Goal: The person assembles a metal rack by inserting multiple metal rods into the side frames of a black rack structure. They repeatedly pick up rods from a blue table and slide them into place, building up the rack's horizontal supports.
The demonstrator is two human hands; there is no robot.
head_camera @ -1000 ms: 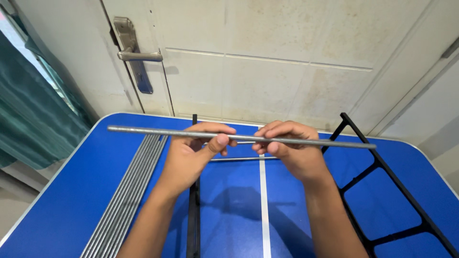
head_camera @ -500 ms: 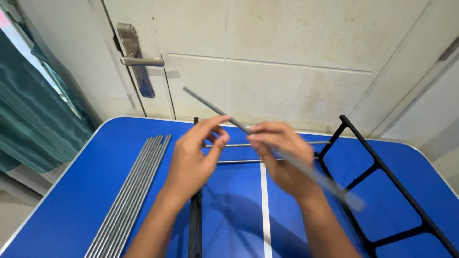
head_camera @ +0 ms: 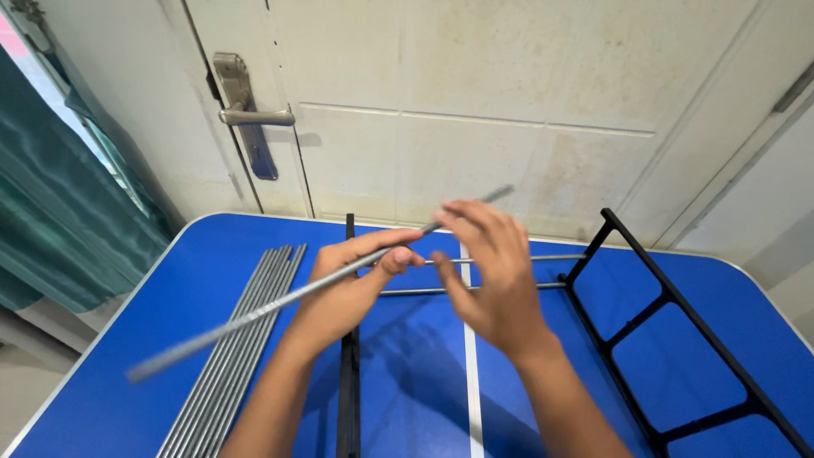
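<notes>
**One grey rod held aslant above the blue surface**

The left hand [head_camera: 352, 284] pinches a thin grey metal rod [head_camera: 288, 297] between thumb and fingers, closed on it near its middle. The rod slants from low on the left, outside that hand, up to a blurred tip just past the right hand [head_camera: 496, 271]. The right hand is cupped with fingers spread, and its fingertips meet the rod near the upper end; whether it truly grips or only steadies the rod cannot be told. A hold near the middle probably keeps the long rod balanced, with the other hand guiding one end.

Left of the left hand, a bundle of rods [head_camera: 242, 343] lies flat and parallel on the blue surface [head_camera: 110, 339], packed side by side, likely so they stay sorted and cannot roll; roughly six or seven, the exact count unclear. Beyond the hands, two more rods [head_camera: 509, 273] lie crosswise, reaching toward a black ladder-shaped frame [head_camera: 644, 314] right of the right hand. A second black bar [head_camera: 348, 399] runs below the left hand. Behind stands a pale door with one lever handle [head_camera: 246, 114].
</notes>
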